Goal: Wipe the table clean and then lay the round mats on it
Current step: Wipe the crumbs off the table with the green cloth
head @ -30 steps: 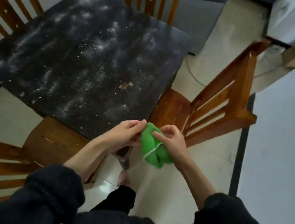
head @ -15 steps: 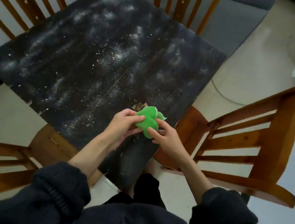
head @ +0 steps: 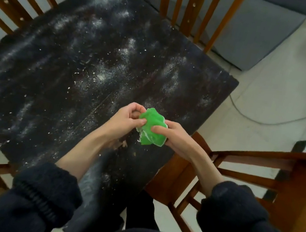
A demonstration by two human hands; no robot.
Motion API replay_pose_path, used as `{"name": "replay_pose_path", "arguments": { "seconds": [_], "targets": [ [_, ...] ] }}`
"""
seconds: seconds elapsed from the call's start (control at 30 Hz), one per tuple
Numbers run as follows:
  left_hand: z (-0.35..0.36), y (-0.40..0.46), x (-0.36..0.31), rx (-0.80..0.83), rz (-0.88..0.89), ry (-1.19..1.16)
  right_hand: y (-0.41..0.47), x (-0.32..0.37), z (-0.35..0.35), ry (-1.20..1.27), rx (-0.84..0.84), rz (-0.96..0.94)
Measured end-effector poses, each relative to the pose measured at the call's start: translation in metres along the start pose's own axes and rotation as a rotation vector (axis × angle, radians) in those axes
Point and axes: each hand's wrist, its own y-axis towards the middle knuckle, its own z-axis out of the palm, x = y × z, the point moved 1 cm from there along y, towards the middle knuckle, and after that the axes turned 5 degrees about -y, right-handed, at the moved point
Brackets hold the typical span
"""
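Cloth [head: 152,129] between both hands [head: 150,129] above table [head: 58,70].

The crumpled green cloth [head: 152,129], pinched between the left hand [head: 126,120] and right hand [head: 174,138], has moved from beyond the near-right corner to over the dusty table [head: 62,79].

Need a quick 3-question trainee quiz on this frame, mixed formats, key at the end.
1. True or false: the green cloth lies flat on the black table.
2. Which hands hold the cloth? A) left hand only B) right hand only C) both
3. Fill in: the tabletop is covered with white ____ and crumbs.

Key:
1. False. It is bunched up, held above the table's near corner.
2. C. The left hand pinches its left side and the right hand grips its right side.
3. Powder. No round mats are in view, and wiping has not started.
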Motion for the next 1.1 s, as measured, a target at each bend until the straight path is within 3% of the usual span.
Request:
{"name": "replay_pose_path", "arguments": {
  "seconds": [0.13,0.2,0.27,0.37,0.57,0.63,0.73,0.93,1.1],
  "targets": [
    [0.006,0.041,-0.018,-0.103,0.056,0.024,0.025,0.020,-0.028,0.053,-0.017,-0.070],
    [0.009,0.063,-0.027,-0.059,0.028,0.080,0.035,0.028,-0.046,0.051,-0.046,-0.091],
    [0.012,0.079,-0.034,0.025,-0.011,0.110,0.040,0.035,-0.063,-0.042,-0.147,-0.132],
    [0.027,0.109,-0.042,0.014,-0.012,0.142,0.047,0.044,-0.095,-0.070,-0.293,-0.167],
    [0.050,0.150,-0.051,0.150,0.006,0.077,0.051,0.055,-0.141,-0.093,-0.149,-0.124],
    [0.052,0.155,-0.051,0.098,0.056,0.110,0.052,0.055,-0.145,-0.104,-0.233,-0.117],
    [0.051,0.159,-0.046,0.023,-0.017,-0.054,0.054,0.049,-0.146,0.076,-0.381,-0.076],
    [0.047,0.158,-0.044,0.044,-0.315,-0.264,0.052,0.047,-0.131,0.498,-0.116,-0.103],
    [0.045,0.155,-0.041,0.025,-0.371,-0.322,0.055,0.045,-0.130,0.546,-0.047,-0.169]
  ]
}}
